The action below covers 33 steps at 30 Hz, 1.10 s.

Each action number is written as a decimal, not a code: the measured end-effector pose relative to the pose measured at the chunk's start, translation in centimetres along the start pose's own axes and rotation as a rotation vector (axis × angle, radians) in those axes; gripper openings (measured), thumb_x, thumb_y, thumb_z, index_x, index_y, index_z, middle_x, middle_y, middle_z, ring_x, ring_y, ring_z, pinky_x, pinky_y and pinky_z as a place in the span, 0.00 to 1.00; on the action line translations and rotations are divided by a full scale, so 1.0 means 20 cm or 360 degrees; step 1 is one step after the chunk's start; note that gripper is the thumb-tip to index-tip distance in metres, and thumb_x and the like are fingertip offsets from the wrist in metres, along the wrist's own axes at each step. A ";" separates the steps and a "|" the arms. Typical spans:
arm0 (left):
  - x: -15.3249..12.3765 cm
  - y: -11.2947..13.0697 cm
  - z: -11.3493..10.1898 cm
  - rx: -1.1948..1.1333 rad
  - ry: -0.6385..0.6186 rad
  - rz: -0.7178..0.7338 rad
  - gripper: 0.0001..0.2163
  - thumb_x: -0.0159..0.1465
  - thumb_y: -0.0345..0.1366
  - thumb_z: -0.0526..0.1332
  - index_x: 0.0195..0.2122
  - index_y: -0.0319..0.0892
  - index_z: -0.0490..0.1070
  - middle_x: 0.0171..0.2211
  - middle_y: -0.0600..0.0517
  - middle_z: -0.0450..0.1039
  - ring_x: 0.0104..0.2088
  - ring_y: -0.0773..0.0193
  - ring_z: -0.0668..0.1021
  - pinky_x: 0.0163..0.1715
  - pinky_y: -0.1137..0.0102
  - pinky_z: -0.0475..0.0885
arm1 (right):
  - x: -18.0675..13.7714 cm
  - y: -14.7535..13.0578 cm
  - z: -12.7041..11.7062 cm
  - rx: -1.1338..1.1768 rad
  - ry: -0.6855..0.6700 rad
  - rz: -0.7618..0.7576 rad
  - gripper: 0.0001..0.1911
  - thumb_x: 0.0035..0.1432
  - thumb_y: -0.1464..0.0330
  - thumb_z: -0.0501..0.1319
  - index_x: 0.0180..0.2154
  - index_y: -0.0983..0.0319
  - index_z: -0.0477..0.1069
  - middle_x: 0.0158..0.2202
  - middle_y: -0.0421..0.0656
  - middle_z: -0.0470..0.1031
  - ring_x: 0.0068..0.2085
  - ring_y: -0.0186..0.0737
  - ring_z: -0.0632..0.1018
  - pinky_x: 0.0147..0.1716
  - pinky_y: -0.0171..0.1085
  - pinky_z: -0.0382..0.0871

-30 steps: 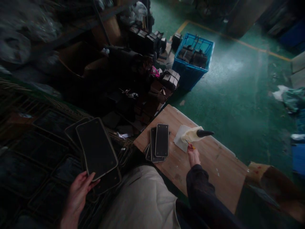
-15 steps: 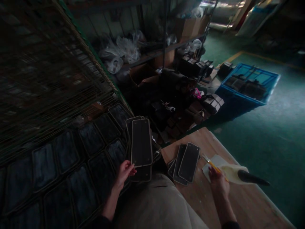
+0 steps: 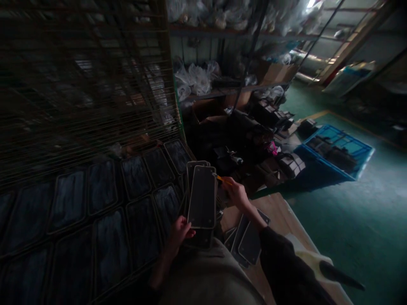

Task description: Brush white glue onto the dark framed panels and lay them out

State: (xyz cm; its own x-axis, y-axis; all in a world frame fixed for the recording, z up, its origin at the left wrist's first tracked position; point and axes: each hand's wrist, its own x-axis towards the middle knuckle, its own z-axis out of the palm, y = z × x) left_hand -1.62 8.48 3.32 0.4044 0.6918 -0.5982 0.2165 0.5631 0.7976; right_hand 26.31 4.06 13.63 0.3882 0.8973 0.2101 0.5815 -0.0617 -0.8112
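Note:
My left hand [image 3: 182,231] pinches the lower left corner of a dark rectangular panel [image 3: 202,197] with rounded corners, a pale rim and small round marks near its corners. More such panels lie under it. My right hand [image 3: 234,191] is closed around a yellow-handled brush [image 3: 221,178]. The brush's tip is at the panel's upper right edge; whether it touches cannot be made out. Below my right forearm, several similar panels [image 3: 249,243] lie overlapping on a wooden board [image 3: 286,212].
Rows of dark panels [image 3: 104,245] lie to the left, before a wire mesh rack [image 3: 95,106]. Shelves with plastic bags [image 3: 199,78] stand behind. A blue crate [image 3: 337,152] sits on the green floor. A pale container with a dark spout [image 3: 310,256] lies on the board's right side.
My right hand has carried the brush from above the board leftward to the held panel. The left hand keeps its hold on the panel. The view has tilted up and turned left.

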 end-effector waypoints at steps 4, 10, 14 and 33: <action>0.00 -0.01 0.00 -0.0096 -0.0028 -0.0011 0.23 0.46 0.48 0.70 0.29 0.42 0.58 0.20 0.58 0.70 0.21 0.60 0.80 0.18 0.74 0.75 | 0.15 -0.02 0.01 -0.0255 -0.0112 -0.0163 0.14 0.65 0.64 0.52 0.48 0.61 0.70 0.33 0.43 0.77 0.32 0.38 0.78 0.30 0.32 0.67; 0.00 0.00 -0.01 -0.0177 -0.0045 -0.0003 0.23 0.46 0.49 0.69 0.30 0.42 0.58 0.21 0.57 0.71 0.21 0.60 0.80 0.19 0.72 0.76 | 0.27 -0.03 0.09 -0.0437 -0.0185 -0.0239 0.14 0.65 0.65 0.52 0.47 0.61 0.70 0.34 0.43 0.77 0.33 0.38 0.79 0.29 0.31 0.67; 0.00 -0.01 -0.01 -0.0190 -0.0027 -0.0028 0.23 0.46 0.48 0.70 0.30 0.42 0.58 0.20 0.57 0.71 0.21 0.61 0.80 0.19 0.72 0.76 | 0.21 -0.02 0.12 -0.0509 -0.0259 -0.0218 0.13 0.65 0.66 0.52 0.48 0.61 0.70 0.33 0.43 0.77 0.31 0.37 0.78 0.28 0.30 0.67; -0.01 -0.01 -0.02 -0.0239 -0.0041 0.0012 0.19 0.48 0.45 0.69 0.30 0.42 0.59 0.21 0.58 0.70 0.21 0.62 0.80 0.20 0.72 0.77 | 0.10 -0.07 0.14 -0.0560 -0.0391 -0.0190 0.13 0.66 0.67 0.52 0.49 0.61 0.69 0.37 0.44 0.78 0.35 0.38 0.78 0.32 0.31 0.67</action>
State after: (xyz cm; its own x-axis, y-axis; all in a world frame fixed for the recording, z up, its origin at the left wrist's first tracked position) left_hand -2.05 8.47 3.30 0.4288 0.6854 -0.5885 0.0789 0.6205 0.7802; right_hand 24.34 7.15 13.68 0.1472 0.9817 0.1206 0.8364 -0.0584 -0.5450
